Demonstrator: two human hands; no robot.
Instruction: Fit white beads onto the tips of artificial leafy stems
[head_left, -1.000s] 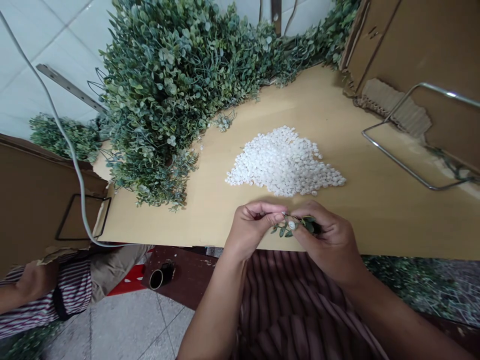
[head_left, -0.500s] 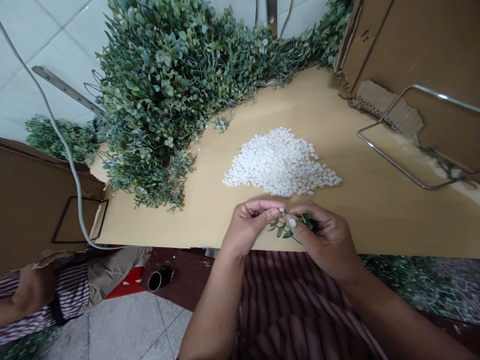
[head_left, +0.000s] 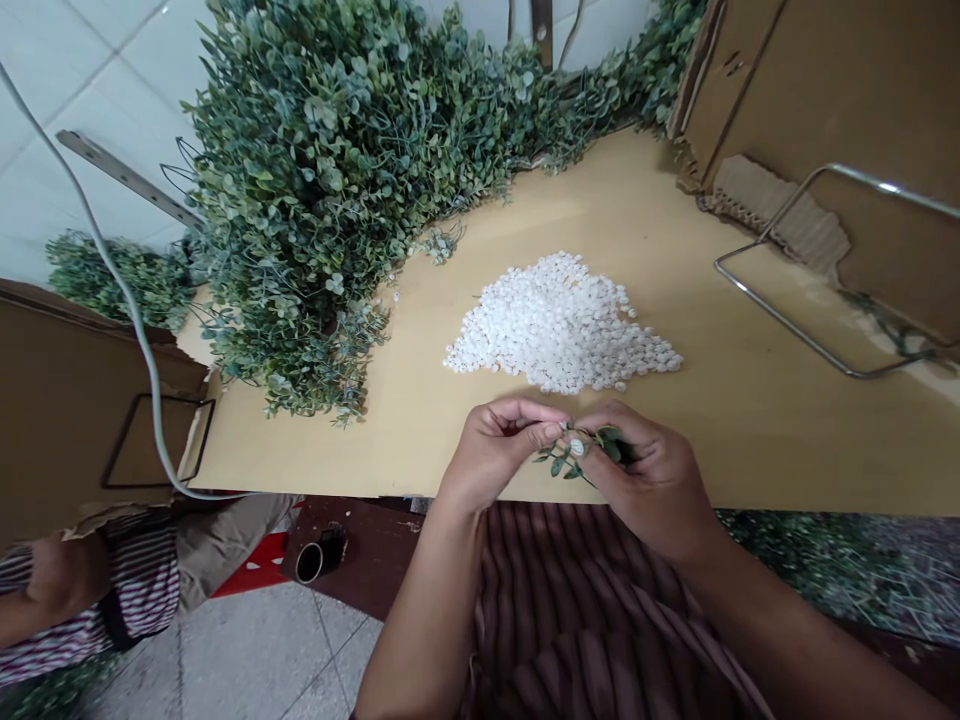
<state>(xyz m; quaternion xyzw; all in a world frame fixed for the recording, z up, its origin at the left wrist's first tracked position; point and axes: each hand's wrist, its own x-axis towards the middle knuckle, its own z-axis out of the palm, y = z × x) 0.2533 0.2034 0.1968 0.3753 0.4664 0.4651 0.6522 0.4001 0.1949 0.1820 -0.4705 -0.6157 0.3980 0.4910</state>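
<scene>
My left hand [head_left: 495,455] and my right hand [head_left: 649,475] meet at the near edge of a pale wooden table [head_left: 750,400]. Both pinch a small green leafy sprig [head_left: 574,455] between their fingertips. A tiny white piece [head_left: 577,447] sits on the sprig at my right thumb. Just beyond my hands lies a heap of small white pieces [head_left: 559,325]. A big pile of green leafy sprigs [head_left: 337,180] fills the table's far left.
Cardboard boxes stand at the right [head_left: 825,90] and left [head_left: 67,400]. A bent metal rod frame [head_left: 810,260] lies on the table at right. A grey cable [head_left: 127,300] hangs at left. Another person's arm in a striped sleeve [head_left: 67,590] shows at bottom left.
My hands have stayed together at the table edge, with only small finger shifts on the sprig. The view has drifted slightly.
</scene>
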